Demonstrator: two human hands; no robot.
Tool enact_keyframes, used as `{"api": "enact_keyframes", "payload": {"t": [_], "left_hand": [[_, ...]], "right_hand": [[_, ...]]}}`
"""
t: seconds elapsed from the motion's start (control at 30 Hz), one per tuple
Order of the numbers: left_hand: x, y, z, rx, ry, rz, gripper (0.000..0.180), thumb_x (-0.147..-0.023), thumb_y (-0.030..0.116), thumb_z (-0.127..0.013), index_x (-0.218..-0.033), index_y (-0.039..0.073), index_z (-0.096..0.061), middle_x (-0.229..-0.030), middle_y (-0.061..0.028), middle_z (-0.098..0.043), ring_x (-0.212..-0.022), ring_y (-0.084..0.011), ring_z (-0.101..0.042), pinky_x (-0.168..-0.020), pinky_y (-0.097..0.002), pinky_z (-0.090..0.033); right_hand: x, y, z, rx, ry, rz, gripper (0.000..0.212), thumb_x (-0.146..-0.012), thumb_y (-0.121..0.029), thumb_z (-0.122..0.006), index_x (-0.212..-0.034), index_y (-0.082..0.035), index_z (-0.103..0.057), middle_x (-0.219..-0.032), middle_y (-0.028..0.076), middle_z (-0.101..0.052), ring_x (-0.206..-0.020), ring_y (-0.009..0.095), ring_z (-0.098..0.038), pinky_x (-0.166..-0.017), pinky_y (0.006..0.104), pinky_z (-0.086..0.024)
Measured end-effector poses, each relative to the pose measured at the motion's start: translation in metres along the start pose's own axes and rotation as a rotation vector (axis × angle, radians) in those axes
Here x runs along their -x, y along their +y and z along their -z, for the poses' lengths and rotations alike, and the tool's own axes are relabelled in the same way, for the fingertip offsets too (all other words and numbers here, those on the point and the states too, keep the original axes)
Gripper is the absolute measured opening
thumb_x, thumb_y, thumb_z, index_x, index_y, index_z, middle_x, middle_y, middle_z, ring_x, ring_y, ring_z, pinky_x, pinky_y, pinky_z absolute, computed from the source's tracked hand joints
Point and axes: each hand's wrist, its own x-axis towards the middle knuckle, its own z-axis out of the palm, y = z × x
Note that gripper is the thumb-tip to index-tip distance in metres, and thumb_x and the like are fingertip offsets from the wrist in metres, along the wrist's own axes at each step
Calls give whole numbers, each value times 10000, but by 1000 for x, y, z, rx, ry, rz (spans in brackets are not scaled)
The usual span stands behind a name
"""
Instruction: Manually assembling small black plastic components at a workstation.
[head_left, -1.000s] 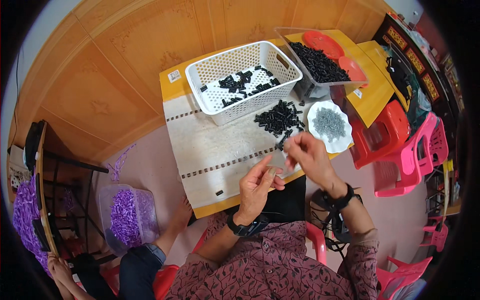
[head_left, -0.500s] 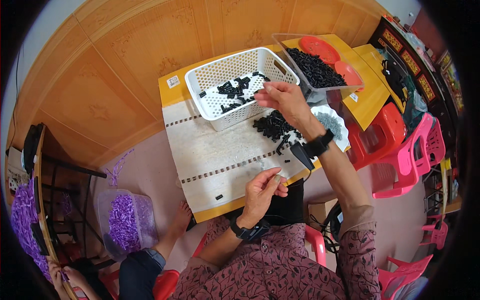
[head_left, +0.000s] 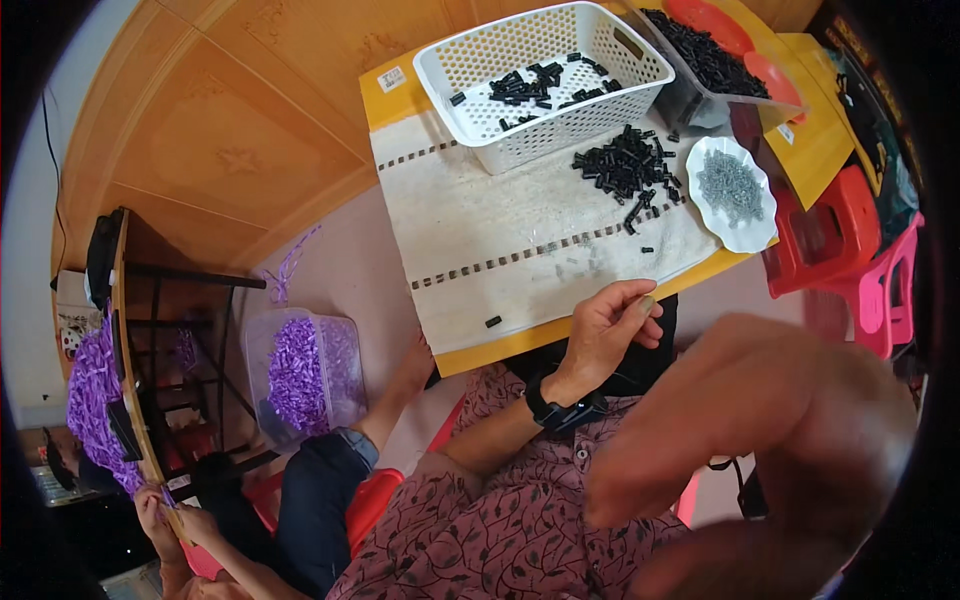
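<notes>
My left hand [head_left: 610,325] hovers over the near edge of the cloth-covered table [head_left: 500,240], thumb and fingers pinched together; I cannot make out whether something small sits between them. My right hand [head_left: 760,450] is raised very close to the camera, large and blurred, with its fingers curled. A pile of small black parts [head_left: 625,170] lies on the cloth beside a white plate [head_left: 750,243] of small grey pieces. Behind them stands a white perforated basket [head_left: 480,60] with more black parts. One lone black part [head_left: 493,321] lies near the table's front edge.
A clear bin of black parts [head_left: 700,55] stands at the back right. Red and pink plastic stools [head_left: 850,230] crowd the right side. On the floor at left sit a clear tub of purple pieces [head_left: 300,370], a dark rack [head_left: 140,330] and another seated person [head_left: 320,480].
My right hand has drawn back from the basket and risen close to the camera. My left hand stays near the table's front edge. The view has shifted and tilted.
</notes>
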Motion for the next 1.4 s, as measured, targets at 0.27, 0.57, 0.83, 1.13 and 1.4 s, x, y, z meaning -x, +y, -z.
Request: {"api": "enact_keyframes", "payload": {"t": [0.27,0.57,0.83,1.13,1.4], "left_hand": [[6,4,-2,-138,-54,-136,261,-940,86,-525,-1165,-45,-547,-918,-107,-640,-715,-127,-629,-632,-253,-552],[4,8,-5,-141,-76,-143,267,-940,87,-522,-1169,-47,-541,-921,-110,-637,-723,-127,-627,-636,-251,-551],[8,4,-6,-130,-82,-139,258,-948,100,-515,-1162,-40,-539,-906,-101,-634,-709,-123,-624,-627,-237,-544],[11,0,-13,-148,-133,-153,253,-951,109,-513,-1156,-36,-544,-897,-93,-629,-700,-117,-619,-607,-236,-542],[12,3,-6,-125,-87,-132,273,-939,95,-531,-1177,-40,-538,-925,-106,-634,-717,-126,-623,-629,-249,-545]], "right_hand": [[12,-11,5,48,-100,1,321,-813,-196,-686,-997,39,-568,-857,159,-640,-686,193,-618,-619,285,-503],[22,-17,9,91,-217,-34,378,-825,-248,-677,-1045,38,-566,-894,160,-632,-728,207,-610,-640,301,-493],[16,-33,5,177,-379,1,430,-836,-294,-669,-1088,37,-564,-926,161,-625,-765,219,-603,-658,315,-485],[16,-48,-5,271,-542,53,483,-846,-341,-661,-1131,36,-563,-959,162,-618,-802,231,-595,-677,329,-476],[30,-48,-4,245,-450,-19,453,-849,-332,-657,-1096,39,-577,-922,156,-614,-784,226,-589,-665,321,-469]]}}
